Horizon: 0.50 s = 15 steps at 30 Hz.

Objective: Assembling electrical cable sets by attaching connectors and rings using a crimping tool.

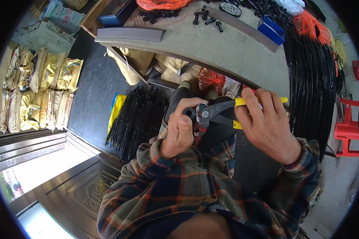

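My right hand (269,125) is wrapped round the yellow handles of a pair of end-cutting pliers (221,108), which are held spread apart. The dark metal jaws point left and meet the side of a black round plastic piece (190,113). My left hand (177,133) grips that piece between thumb and fingers, its round end facing up. A small reddish bit shows at the jaws, too small to name. Both hands are over my lap, just in front of the table's near edge. The rest of the plastic piece is hidden by my left fingers.
On the table (227,47) lie loose black fittings (205,16), a blue open box (272,30) and grey strips. Long black rods hang over its right side (309,75). A bundle of black rods (137,119) stands left of me; stacked sacks (40,87) and a red stool (349,127) lie further out.
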{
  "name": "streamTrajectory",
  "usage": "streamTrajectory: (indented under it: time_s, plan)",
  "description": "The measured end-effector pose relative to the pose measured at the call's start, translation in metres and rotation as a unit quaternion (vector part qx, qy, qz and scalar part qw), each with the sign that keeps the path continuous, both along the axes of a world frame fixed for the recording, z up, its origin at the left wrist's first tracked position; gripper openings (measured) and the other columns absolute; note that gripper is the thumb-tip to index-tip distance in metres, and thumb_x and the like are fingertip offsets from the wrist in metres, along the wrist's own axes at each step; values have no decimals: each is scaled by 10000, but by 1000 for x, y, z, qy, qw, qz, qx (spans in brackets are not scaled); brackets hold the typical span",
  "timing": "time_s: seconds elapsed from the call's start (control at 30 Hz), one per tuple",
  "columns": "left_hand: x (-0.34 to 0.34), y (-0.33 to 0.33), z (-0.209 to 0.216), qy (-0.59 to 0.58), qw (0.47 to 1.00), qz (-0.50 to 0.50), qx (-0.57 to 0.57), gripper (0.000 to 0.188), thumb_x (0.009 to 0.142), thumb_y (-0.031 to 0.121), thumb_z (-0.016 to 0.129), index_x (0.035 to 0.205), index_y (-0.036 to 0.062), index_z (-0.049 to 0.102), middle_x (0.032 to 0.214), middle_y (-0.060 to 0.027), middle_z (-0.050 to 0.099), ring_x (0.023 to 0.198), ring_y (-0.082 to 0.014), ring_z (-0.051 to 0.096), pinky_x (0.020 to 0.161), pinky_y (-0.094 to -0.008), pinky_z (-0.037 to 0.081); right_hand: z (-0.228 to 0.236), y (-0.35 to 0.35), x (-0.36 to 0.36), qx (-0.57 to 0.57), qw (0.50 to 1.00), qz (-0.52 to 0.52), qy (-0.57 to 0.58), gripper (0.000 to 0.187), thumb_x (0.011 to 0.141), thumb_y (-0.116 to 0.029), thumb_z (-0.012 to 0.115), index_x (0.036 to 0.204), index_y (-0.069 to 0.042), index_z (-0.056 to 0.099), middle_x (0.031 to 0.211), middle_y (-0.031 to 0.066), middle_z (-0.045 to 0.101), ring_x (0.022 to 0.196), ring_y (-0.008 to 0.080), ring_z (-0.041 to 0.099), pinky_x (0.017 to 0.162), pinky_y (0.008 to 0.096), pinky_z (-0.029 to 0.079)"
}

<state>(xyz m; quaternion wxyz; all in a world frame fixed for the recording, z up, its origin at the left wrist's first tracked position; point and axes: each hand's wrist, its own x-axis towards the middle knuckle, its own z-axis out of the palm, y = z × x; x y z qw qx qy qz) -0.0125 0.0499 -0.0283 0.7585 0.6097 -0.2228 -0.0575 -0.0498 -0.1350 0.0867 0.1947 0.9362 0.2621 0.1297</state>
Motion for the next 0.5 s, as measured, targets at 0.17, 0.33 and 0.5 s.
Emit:
streamTrajectory:
  time_s: [0.17,0.33,0.5]
  plan:
    - [1,0,8,-32,999,-3,43,617,909,514,272,1130,-24,478,865,-57,560,714,-93,503,654,-213,398,-5,-12,6,55,988,25,144,181,683,-86,547,849,-20,517,1002,147,469,876,273,518,718,366,442]
    - [6,3,-2,9,997,-65,30,626,903,532,271,1124,-11,492,846,-45,553,650,-38,442,571,-187,347,-27,-20,9,178,972,53,143,209,684,-75,555,883,-35,504,994,113,457,843,239,517,654,333,459]
    - [14,6,6,69,986,-150,-7,702,859,610,279,1053,-21,519,807,-49,527,613,-49,427,540,-192,338,-15,-32,8,395,821,16,412,246,737,18,525,970,-22,456,947,102,494,808,211,564,644,305,463]
